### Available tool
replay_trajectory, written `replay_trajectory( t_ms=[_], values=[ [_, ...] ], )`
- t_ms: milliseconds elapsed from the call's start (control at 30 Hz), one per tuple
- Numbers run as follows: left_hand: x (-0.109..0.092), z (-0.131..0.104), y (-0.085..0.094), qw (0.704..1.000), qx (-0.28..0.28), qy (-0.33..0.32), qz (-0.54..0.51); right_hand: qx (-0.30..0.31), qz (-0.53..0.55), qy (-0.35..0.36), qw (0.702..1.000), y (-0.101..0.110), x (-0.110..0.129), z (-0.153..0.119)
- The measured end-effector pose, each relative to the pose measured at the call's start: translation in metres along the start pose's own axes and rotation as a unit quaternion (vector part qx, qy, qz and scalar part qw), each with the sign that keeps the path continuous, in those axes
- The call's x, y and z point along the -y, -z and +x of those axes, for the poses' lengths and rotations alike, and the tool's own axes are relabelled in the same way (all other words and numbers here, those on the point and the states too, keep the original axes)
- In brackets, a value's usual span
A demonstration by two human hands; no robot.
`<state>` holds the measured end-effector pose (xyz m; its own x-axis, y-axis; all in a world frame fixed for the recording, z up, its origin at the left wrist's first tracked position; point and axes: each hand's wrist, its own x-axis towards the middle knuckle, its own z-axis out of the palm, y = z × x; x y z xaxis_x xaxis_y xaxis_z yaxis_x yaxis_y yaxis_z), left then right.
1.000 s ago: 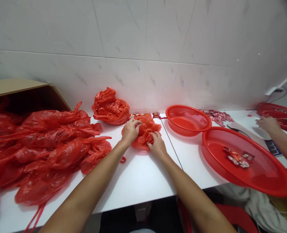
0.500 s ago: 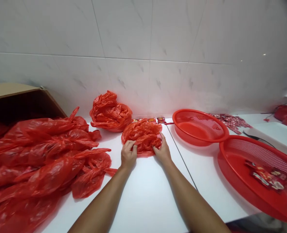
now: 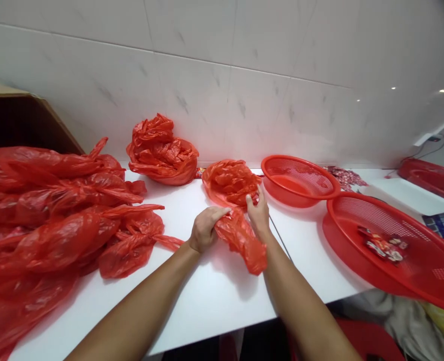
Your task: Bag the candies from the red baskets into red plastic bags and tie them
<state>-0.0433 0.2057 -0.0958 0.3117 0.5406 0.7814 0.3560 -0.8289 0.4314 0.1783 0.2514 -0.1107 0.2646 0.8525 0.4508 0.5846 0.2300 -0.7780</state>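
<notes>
A thin red plastic bag (image 3: 231, 185) lies bunched on the white table, in front of the wall. One gathered part of it hangs toward me, between my forearms. My left hand (image 3: 207, 228) pinches this part near its upper end, with the thumb and fingers pressed together. At the bag's right edge, my right hand (image 3: 258, 213) has its fingers curled round the crumpled plastic. To the left, a pile of knotted red bags (image 3: 64, 220) covers the table. Whatever is inside the bag between my hands cannot be made out.
Behind left, more red bags fill a bowl-shaped heap (image 3: 164, 155). An open cardboard box (image 3: 54, 120) stands far left. At right are a round red basket (image 3: 300, 195) and a larger one (image 3: 342, 250) holding small packets (image 3: 383, 245). A white tray (image 3: 413, 198) lies beyond.
A part of the red bag has been pulled out toward me by my left hand. The view has tilted down, showing the table's front edge. My right hand has stayed at the bag's right side.
</notes>
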Motion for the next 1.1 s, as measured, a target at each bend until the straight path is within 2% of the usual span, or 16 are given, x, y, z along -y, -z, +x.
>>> replay_trajectory(
  t_ms=[100,200,267,367,467,567,633,767,867,967,1033,1100],
  values=[
    [-0.001,-0.005,-0.003,0.993,-0.02,0.115,0.002,-0.087,-0.014,-0.012,0.996,0.018,0.002,0.001],
    [-0.001,-0.003,-0.003,0.979,-0.017,0.197,0.045,-0.133,-0.01,0.004,0.991,0.033,0.007,-0.002],
    [0.0,0.001,-0.003,0.962,0.005,0.261,0.08,-0.127,0.017,0.012,0.992,0.038,0.011,-0.005],
    [0.003,0.007,-0.004,0.94,0.022,0.322,0.108,-0.062,0.053,0.026,0.996,0.042,0.02,-0.011],
    [0.01,0.008,-0.005,0.934,0.008,0.34,0.112,0.04,0.075,0.056,0.995,0.041,0.03,-0.016],
    [0.017,0.009,-0.007,0.929,-0.002,0.354,0.106,0.188,0.069,0.103,0.974,0.037,0.039,-0.02],
    [0.02,0.01,-0.008,0.932,-0.008,0.351,0.096,0.255,0.039,0.106,0.96,0.034,0.041,-0.02],
    [0.021,0.014,-0.011,0.951,0.0,0.298,0.089,0.278,0.023,0.069,0.958,0.036,0.029,-0.01],
    [0.022,0.015,-0.013,0.957,0.018,0.261,0.122,0.288,0.156,0.002,0.945,0.044,0.015,0.001],
    [0.027,0.013,-0.014,0.954,0.022,0.259,0.151,0.31,0.304,-0.086,0.897,0.052,0.003,0.008],
    [0.031,0.012,-0.014,0.952,0.019,0.265,0.15,0.309,0.339,-0.117,0.881,0.054,-0.005,0.01],
    [0.032,0.012,-0.014,0.954,0.02,0.263,0.143,0.289,0.358,-0.136,0.878,0.055,-0.013,0.011]
  ],
)
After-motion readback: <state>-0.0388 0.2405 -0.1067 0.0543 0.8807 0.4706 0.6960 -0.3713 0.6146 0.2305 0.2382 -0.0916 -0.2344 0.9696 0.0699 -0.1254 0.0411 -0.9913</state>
